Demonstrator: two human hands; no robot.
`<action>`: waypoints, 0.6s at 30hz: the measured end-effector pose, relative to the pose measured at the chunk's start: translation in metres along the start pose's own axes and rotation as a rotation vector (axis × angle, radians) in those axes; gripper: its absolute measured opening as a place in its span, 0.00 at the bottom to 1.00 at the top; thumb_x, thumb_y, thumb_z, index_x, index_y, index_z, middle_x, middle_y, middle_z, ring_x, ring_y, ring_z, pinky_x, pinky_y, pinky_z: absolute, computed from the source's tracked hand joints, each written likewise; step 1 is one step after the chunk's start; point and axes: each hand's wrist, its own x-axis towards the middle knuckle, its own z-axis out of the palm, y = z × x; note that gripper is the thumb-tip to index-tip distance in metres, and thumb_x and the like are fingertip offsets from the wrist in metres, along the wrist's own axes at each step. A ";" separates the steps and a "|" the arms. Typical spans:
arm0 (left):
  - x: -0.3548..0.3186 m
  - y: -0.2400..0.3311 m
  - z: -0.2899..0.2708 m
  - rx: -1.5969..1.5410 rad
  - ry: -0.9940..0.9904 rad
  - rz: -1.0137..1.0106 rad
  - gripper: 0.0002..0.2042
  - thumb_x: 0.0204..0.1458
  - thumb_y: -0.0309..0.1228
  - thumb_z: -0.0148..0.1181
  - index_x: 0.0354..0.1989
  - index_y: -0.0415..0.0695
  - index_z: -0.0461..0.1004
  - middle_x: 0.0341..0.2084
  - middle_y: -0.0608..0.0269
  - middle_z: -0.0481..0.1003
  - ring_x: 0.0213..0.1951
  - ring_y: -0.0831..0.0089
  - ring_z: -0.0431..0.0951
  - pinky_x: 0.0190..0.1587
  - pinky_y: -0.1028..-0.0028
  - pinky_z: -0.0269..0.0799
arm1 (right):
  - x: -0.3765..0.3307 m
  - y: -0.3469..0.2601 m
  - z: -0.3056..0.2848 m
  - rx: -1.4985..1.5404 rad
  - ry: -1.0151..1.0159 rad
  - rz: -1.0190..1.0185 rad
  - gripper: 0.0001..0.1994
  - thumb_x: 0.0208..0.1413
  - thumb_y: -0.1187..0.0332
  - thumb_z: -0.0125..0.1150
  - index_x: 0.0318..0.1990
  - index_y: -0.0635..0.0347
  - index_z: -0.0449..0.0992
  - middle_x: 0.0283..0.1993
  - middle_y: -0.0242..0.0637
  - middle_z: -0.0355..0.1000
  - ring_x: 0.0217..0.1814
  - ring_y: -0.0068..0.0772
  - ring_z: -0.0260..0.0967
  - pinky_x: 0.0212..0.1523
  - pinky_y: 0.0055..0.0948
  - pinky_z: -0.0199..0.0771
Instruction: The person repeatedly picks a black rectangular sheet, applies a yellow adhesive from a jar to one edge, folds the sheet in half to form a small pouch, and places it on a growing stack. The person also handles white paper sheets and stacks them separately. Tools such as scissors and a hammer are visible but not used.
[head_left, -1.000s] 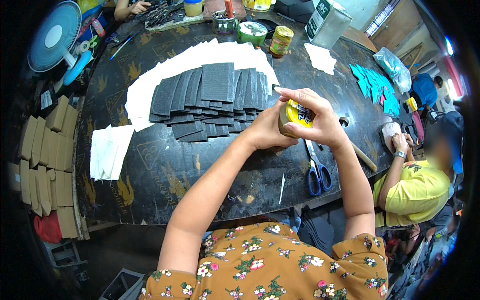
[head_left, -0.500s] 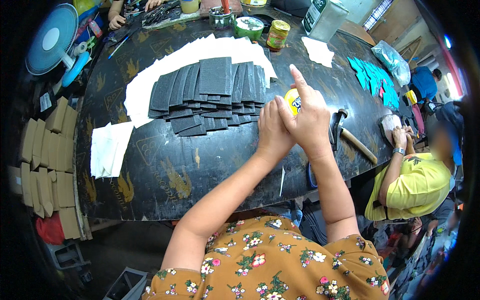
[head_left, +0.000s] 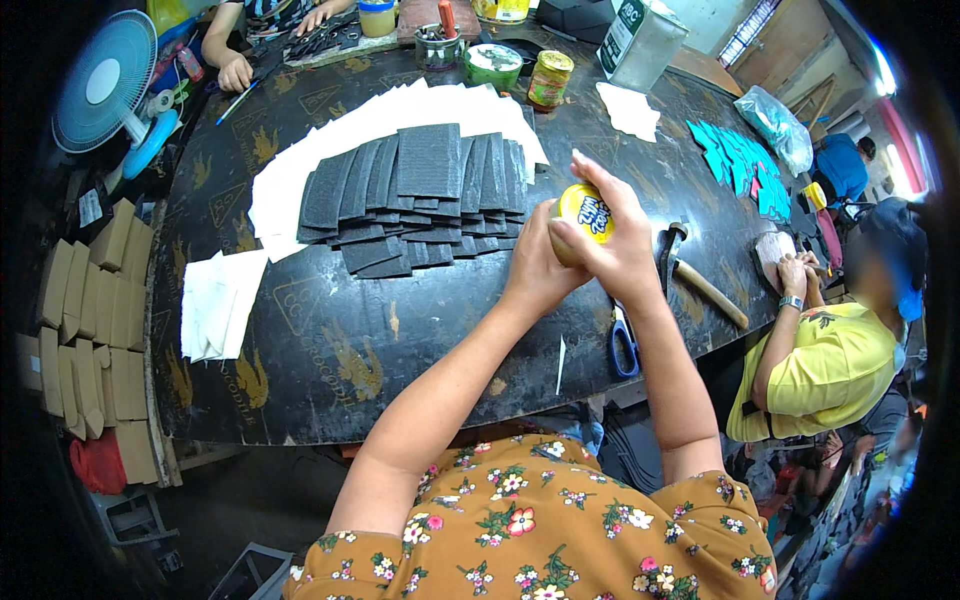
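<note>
A small jar with a yellow lid (head_left: 588,212) is held between my two hands above the table. My left hand (head_left: 540,262) is closed round the jar's side, hiding most of its body. My right hand (head_left: 628,240) wraps the lid's rim, thumb on the near side and fingers on the far side. Left of my hands lie overlapping rows of black textured pieces (head_left: 430,160), partly on a fan of white sheets (head_left: 275,190). A hammer (head_left: 705,290) and blue-handled scissors (head_left: 624,345) rest beside my right forearm.
Folded white pieces (head_left: 222,305) lie at the table's left. Farther back stand a green tub (head_left: 492,68), a yellow-lidded jar (head_left: 549,82) and a metal can (head_left: 640,45). Teal cut pieces (head_left: 740,165) lie far right. A person in yellow (head_left: 825,370) sits right; another person's hand (head_left: 235,72) is far left.
My right hand's fingers have gone from pointing across the jar to gripping round its lid, which now shows fully. The far-left person's hand has come to a pen on the table.
</note>
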 end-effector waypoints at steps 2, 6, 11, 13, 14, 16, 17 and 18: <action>-0.003 -0.003 -0.004 -0.046 0.016 -0.050 0.39 0.41 0.37 0.86 0.61 0.41 0.71 0.54 0.50 0.78 0.58 0.48 0.80 0.60 0.55 0.77 | -0.007 0.009 -0.019 0.141 -0.106 -0.033 0.32 0.58 0.60 0.77 0.71 0.51 0.79 0.72 0.50 0.75 0.76 0.52 0.70 0.76 0.47 0.67; -0.005 -0.004 -0.003 -0.030 -0.018 -0.093 0.43 0.37 0.37 0.88 0.63 0.41 0.69 0.55 0.49 0.77 0.59 0.46 0.79 0.62 0.54 0.76 | -0.027 0.012 -0.046 -0.002 -0.143 -0.010 0.22 0.62 0.68 0.74 0.65 0.53 0.85 0.78 0.48 0.69 0.83 0.49 0.62 0.81 0.47 0.57; -0.004 -0.006 -0.004 0.000 -0.030 -0.042 0.44 0.37 0.36 0.88 0.64 0.42 0.68 0.55 0.50 0.77 0.59 0.47 0.79 0.62 0.54 0.76 | 0.002 -0.014 -0.081 -0.422 -0.253 -0.158 0.20 0.54 0.54 0.81 0.50 0.54 0.88 0.66 0.44 0.78 0.77 0.51 0.68 0.80 0.63 0.56; -0.005 -0.006 -0.005 -0.028 -0.042 -0.072 0.44 0.37 0.35 0.88 0.64 0.43 0.68 0.56 0.49 0.77 0.60 0.47 0.79 0.63 0.54 0.76 | 0.014 -0.031 -0.082 -0.639 -0.324 -0.238 0.25 0.53 0.46 0.79 0.48 0.56 0.87 0.64 0.44 0.78 0.77 0.51 0.67 0.81 0.69 0.50; -0.005 -0.006 -0.006 -0.031 -0.045 -0.081 0.44 0.37 0.35 0.87 0.64 0.43 0.68 0.57 0.49 0.77 0.61 0.47 0.79 0.63 0.54 0.76 | 0.019 -0.038 -0.076 -0.738 -0.335 -0.295 0.28 0.52 0.42 0.78 0.47 0.58 0.87 0.64 0.44 0.78 0.78 0.51 0.66 0.82 0.71 0.46; -0.005 -0.005 -0.007 -0.035 -0.066 -0.102 0.44 0.38 0.35 0.87 0.65 0.43 0.68 0.58 0.48 0.77 0.61 0.47 0.78 0.64 0.53 0.75 | 0.024 -0.049 -0.061 -0.902 -0.339 -0.405 0.32 0.55 0.40 0.73 0.49 0.63 0.86 0.68 0.44 0.75 0.82 0.49 0.60 0.84 0.73 0.35; -0.005 -0.005 -0.008 -0.032 -0.066 -0.081 0.44 0.38 0.35 0.87 0.65 0.43 0.68 0.58 0.48 0.77 0.61 0.46 0.78 0.64 0.53 0.76 | 0.025 -0.053 -0.053 -0.936 -0.353 -0.390 0.31 0.55 0.41 0.72 0.49 0.64 0.85 0.68 0.44 0.75 0.82 0.48 0.59 0.84 0.74 0.34; -0.005 -0.005 -0.008 -0.027 -0.070 -0.071 0.44 0.38 0.35 0.88 0.65 0.43 0.68 0.58 0.48 0.77 0.61 0.46 0.78 0.64 0.53 0.76 | 0.024 -0.055 -0.047 -0.961 -0.341 -0.427 0.30 0.56 0.43 0.72 0.50 0.64 0.85 0.69 0.44 0.75 0.83 0.48 0.59 0.84 0.74 0.34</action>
